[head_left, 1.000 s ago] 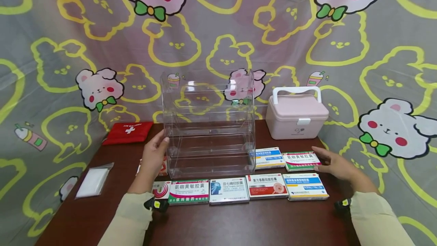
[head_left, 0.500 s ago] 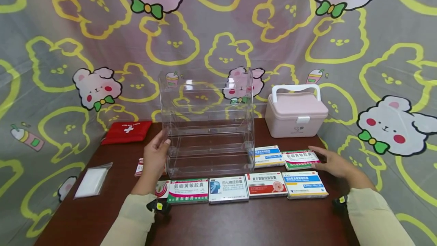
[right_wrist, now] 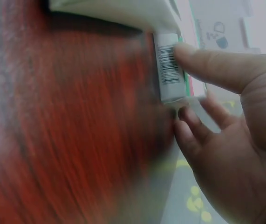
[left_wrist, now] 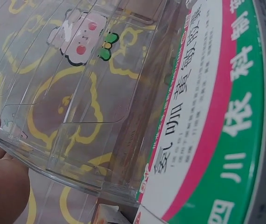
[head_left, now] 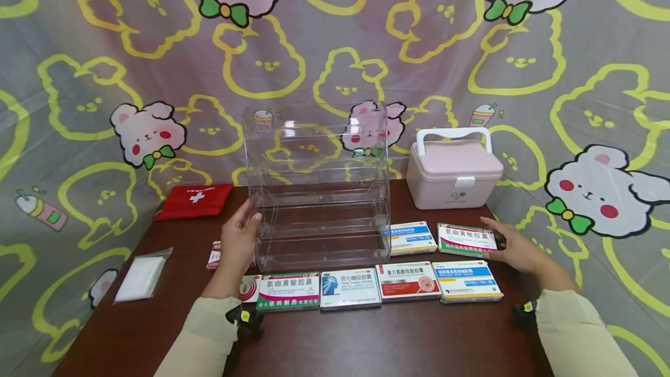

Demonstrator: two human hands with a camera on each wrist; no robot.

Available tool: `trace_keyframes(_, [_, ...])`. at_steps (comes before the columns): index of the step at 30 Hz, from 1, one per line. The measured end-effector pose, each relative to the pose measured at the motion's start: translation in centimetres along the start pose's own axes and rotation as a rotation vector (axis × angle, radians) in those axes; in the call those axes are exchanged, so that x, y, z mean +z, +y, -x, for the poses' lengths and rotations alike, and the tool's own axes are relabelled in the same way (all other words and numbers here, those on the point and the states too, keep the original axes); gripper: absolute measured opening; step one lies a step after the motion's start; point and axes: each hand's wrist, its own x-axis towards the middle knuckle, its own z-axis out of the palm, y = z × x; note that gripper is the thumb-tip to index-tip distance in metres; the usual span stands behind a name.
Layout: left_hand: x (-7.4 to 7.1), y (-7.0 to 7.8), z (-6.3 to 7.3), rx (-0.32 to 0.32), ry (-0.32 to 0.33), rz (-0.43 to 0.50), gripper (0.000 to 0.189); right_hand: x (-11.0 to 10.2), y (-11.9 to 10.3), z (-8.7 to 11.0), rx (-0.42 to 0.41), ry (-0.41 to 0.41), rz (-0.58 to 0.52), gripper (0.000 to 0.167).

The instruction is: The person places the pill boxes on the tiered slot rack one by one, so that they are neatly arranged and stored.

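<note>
A clear plastic tiered display rack (head_left: 320, 197) stands at the middle of the table. My left hand (head_left: 239, 246) holds its left side edge; the left wrist view shows thumb and fingers at the rim. To the right, my right hand (head_left: 519, 253) grips the right end of a green-and-white medicine box (head_left: 467, 238). In the right wrist view the thumb lies by the box's barcode end (right_wrist: 170, 67), with curled fingers at the other side. A blue-and-white medicine box (head_left: 410, 238) lies left of it, partly behind the rack.
Several medicine boxes, among them a red-and-white one (head_left: 407, 281), lie in a row in front of the rack. A pink case (head_left: 454, 176) with a white handle stands behind. Left are a red first aid pouch (head_left: 193, 201) and a white packet (head_left: 141, 277).
My right hand has shifted the green-and-white medicine box slightly right and back, opening a gap beside the blue-and-white box. My left hand stays on the rack.
</note>
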Motion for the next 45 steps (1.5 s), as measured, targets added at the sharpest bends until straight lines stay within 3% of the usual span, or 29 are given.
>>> trace_keyframes(5, [-0.1,0.2,0.1,-0.008,0.003,-0.049,0.056,-0.1,-0.1,0.5,0.033,0.077,0.022,0.1])
trace_keyframes(13, [0.0,0.0,0.2,0.017,0.014,-0.094,0.055,0.5,0.1,1.4,-0.014,0.292,0.109,0.064])
trace_keyframes(18, [-0.1,-0.1,0.3,0.033,0.018,-0.106,0.055,0.8,-0.4,2.2,-0.046,0.369,0.099,0.052])
trace_keyframes(24, [-0.2,-0.2,0.3,0.05,0.025,-0.104,0.055,0.9,-1.0,2.8,-0.017,0.406,0.047,0.038])
trace_keyframes(28, [-0.1,-0.3,0.3,0.063,0.016,-0.083,0.055,0.7,-1.6,3.1,-0.009,0.483,0.002,0.034])
trace_keyframes(34, [-0.1,-0.4,0.3,0.055,0.005,-0.074,0.055,-0.8,-5.0,3.7,0.059,0.586,-0.15,0.042])
trace_keyframes(38, [-0.1,-0.5,0.3,0.052,0.001,-0.076,0.055,-2.1,-8.5,3.7,0.054,0.618,-0.253,0.049])
trace_keyframes(42, [-0.2,-0.8,0.0,0.061,0.005,-0.085,0.055,-3.2,-12.1,3.2,-0.034,0.656,-0.315,0.049])
trace_keyframes(45, [-0.3,-0.8,0.1,0.063,0.007,-0.087,0.055,-3.7,-14.9,2.4,-0.151,0.694,-0.364,0.046])
